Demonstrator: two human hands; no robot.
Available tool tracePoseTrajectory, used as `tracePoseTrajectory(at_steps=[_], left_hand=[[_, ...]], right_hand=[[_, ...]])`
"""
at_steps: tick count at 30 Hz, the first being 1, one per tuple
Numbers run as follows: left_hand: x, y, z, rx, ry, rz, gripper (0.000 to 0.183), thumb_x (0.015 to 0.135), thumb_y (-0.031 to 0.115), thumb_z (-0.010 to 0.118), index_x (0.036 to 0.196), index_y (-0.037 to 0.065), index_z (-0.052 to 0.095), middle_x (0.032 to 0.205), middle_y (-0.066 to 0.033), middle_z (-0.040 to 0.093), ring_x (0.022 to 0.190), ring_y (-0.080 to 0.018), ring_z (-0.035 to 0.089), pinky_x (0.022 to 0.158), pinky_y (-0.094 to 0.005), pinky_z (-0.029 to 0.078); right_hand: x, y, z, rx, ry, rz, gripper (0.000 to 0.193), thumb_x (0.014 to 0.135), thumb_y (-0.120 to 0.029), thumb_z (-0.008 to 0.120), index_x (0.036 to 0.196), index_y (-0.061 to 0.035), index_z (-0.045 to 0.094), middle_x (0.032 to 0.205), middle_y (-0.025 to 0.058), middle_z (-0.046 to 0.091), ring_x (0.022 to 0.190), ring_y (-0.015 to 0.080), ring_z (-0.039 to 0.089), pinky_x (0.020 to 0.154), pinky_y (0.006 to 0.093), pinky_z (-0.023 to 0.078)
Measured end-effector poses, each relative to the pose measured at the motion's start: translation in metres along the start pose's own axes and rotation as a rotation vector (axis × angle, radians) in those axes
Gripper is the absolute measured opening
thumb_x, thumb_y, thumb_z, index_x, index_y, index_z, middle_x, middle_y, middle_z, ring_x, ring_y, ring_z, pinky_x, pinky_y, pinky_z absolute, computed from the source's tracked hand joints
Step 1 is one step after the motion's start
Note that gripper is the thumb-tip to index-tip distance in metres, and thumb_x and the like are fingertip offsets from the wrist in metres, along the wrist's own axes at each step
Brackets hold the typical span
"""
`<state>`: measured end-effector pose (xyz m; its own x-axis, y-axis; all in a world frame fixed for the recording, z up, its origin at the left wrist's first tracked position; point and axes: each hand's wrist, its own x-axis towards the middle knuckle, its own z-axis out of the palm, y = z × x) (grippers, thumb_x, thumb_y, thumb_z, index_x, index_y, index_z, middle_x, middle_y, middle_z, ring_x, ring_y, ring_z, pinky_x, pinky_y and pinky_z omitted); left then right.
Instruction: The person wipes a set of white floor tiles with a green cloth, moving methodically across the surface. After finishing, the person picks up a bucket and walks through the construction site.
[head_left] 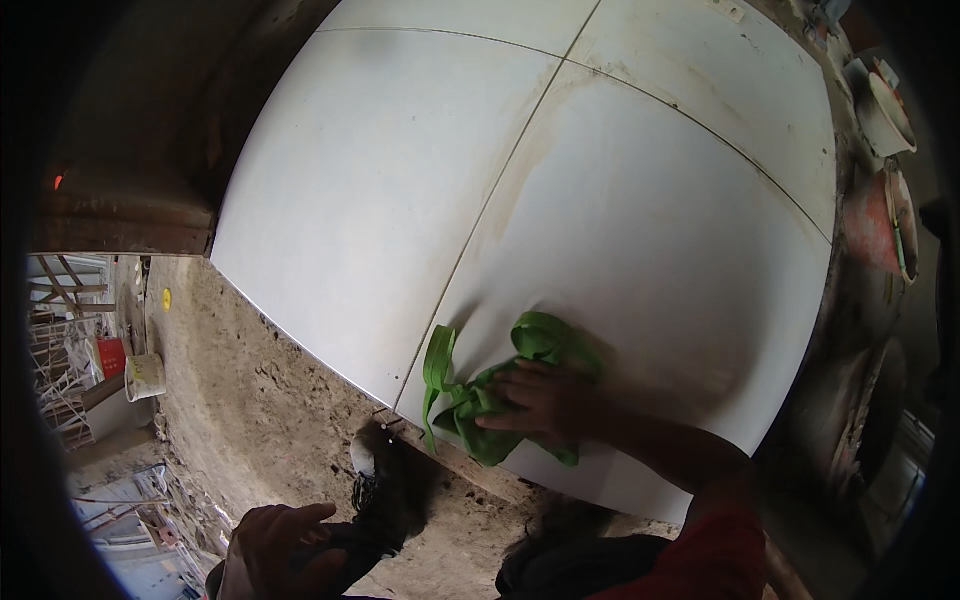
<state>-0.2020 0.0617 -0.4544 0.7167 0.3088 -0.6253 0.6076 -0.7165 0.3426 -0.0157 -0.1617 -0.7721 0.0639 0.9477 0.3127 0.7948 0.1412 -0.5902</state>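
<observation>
My right hand (535,402) presses a crumpled green cloth (480,425) against a large white floor tile (650,230), close to the tile's near edge. The fingers are bent into the cloth, and part of it loops up beyond the hand while a strip hangs out to the left. Faint brownish smears mark the tile along its joint with the tile (350,190) on the left. At the lower left, my left hand (275,545) hovers by my knee, off the tiles. Its thumb sticks out and its fingers are loosely bent, with nothing seen in them.
Rough sandy ground (250,390) borders the tiles at the near left, where my shoe (364,455) rests. A reddish bucket (875,225) and a pale bucket (885,112) stand at the right. Another pale bucket (145,376) is at the far left, beside a red container (110,357).
</observation>
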Motion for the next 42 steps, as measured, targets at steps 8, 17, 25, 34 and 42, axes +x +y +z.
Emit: tracePoseTrajectory(at_steps=[8, 17, 25, 34, 42], left_hand=[[-0.009, 0.014, 0.011, 0.147, 0.149, 0.125, 0.032, 0.08, 0.017, 0.076, 0.107, 0.002, 0.069, 0.087, -0.0074, 0.068, 0.083, -0.0265, 0.066, 0.077, -0.04, 0.054], [-0.025, -0.016, 0.018, 0.071, 0.142, 0.128, 0.047, 0.073, 0.027, 0.082, 0.109, 0.0, 0.068, 0.082, -0.0087, 0.069, 0.077, -0.0265, 0.067, 0.074, -0.0384, 0.053], [-0.039, -0.022, 0.016, 0.085, 0.032, 0.227, 0.043, 0.088, 0.014, 0.075, 0.128, 0.004, 0.065, 0.098, -0.0126, 0.07, 0.089, -0.0266, 0.068, 0.08, -0.0394, 0.055], [-0.033, 0.014, 0.033, 0.106, 0.077, 0.352, 0.051, 0.074, 0.023, 0.081, 0.116, -0.001, 0.066, 0.087, -0.0138, 0.069, 0.081, -0.0271, 0.069, 0.075, -0.0368, 0.054], [-0.027, 0.023, 0.022, 0.103, -0.05, 0.494, 0.046, 0.086, 0.012, 0.076, 0.13, 0.006, 0.064, 0.099, -0.0123, 0.07, 0.088, -0.0279, 0.068, 0.08, -0.0389, 0.054]], right_hand=[[0.049, 0.159, -0.088, -0.313, 0.593, 0.464, 0.061, 0.08, -0.009, 0.073, 0.138, -0.0218, 0.061, 0.127, 0.0102, 0.063, 0.117, 0.0355, 0.057, 0.103, 0.0467, 0.045], [0.026, -0.037, 0.057, 0.125, -0.026, 0.019, 0.067, 0.077, -0.021, 0.079, 0.14, -0.0309, 0.058, 0.131, 0.0126, 0.061, 0.13, 0.0331, 0.055, 0.116, 0.0522, 0.037], [-0.121, 0.015, -0.038, -0.607, 0.456, 0.692, 0.06, 0.082, -0.022, 0.065, 0.142, -0.0206, 0.059, 0.129, 0.0227, 0.059, 0.12, 0.0443, 0.055, 0.105, 0.0543, 0.043], [-0.003, 0.07, -0.021, -0.427, 0.516, 0.458, 0.065, 0.077, -0.014, 0.074, 0.139, -0.0238, 0.058, 0.126, 0.0148, 0.058, 0.119, 0.0366, 0.053, 0.103, 0.0486, 0.044], [-0.177, -0.004, -0.044, -0.612, 0.511, 0.926, 0.073, 0.078, -0.02, 0.072, 0.148, -0.0271, 0.052, 0.135, 0.0249, 0.052, 0.126, 0.0445, 0.048, 0.108, 0.0569, 0.038]])
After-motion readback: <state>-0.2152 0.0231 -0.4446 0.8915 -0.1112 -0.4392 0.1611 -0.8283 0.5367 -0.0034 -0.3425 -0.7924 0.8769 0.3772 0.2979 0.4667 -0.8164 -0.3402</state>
